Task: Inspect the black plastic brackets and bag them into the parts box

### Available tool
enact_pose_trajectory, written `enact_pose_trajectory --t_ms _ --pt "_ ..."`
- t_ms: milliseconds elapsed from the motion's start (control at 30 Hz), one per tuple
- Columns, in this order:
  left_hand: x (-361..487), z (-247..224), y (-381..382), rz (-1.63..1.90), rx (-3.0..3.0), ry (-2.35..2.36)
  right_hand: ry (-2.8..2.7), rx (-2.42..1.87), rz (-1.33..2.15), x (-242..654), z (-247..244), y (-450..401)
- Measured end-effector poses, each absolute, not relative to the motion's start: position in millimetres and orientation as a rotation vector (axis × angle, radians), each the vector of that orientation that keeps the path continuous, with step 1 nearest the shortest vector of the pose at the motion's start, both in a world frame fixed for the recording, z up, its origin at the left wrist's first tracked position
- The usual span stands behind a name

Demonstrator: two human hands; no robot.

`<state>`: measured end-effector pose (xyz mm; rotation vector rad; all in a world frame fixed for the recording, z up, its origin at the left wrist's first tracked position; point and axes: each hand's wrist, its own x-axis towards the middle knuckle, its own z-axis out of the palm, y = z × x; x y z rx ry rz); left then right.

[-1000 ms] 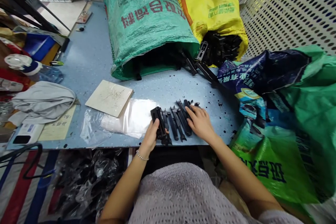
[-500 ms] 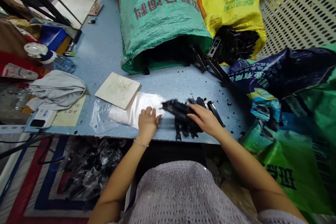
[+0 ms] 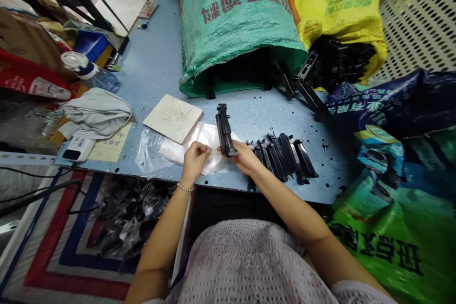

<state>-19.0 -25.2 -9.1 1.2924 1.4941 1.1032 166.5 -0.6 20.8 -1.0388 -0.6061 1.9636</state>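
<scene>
My right hand (image 3: 244, 157) is wrapped round the lower end of a small bundle of black plastic parts (image 3: 224, 128) and holds it upright above the table. Just left of it, my left hand (image 3: 195, 157) is closed in a pinch, its fingertips at the edge of a clear plastic bag (image 3: 215, 164). That bag lies on a stack of thin bags (image 3: 174, 149). To the right of my right hand, several long black plastic parts (image 3: 281, 154) lie side by side. The bundle and the bag are apart.
A pale square tile (image 3: 173, 116) with small bits on it overlaps the bags. Behind stand a green woven sack (image 3: 238, 23) and a yellow sack (image 3: 342, 0), open towards me with black parts inside. Left are a grey cloth (image 3: 98, 114) and a water bottle (image 3: 89, 71); green bags (image 3: 399, 232) fill the right.
My right hand has moved left with the black parts and turned them from lying sideways to upright. My left hand's fingers have drawn into a pinch. The view has shifted slightly.
</scene>
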Motion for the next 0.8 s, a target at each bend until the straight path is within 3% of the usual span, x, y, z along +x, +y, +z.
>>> enact_pose_trajectory --t_ms 167,367,533,633,800 --pt "-35.4 0.5 -29.8 0.774 1.959 1.634 -0.852 -1.126 1.835 179.4 28.3 -14.3" --pt "-38.3 2.4 -26.8 0.992 1.829 1.589 -0.563 -0.698 2.594 205.1 21.9 -51.5" --pt "-45.8 7.3 -45.3 1.131 2.019 1.641 -0.436 -0.678 2.697 195.0 3.5 -54.7" --pt "-37.0 14.5 -66.8 1.126 2.215 1.428 -0.753 -0.921 2.508 182.4 10.1 -50.7" --pt "-9.7 39.9 -105.1 0.889 2.203 1.107 -1.752 -1.555 1.508 159.6 39.0 -60.7"
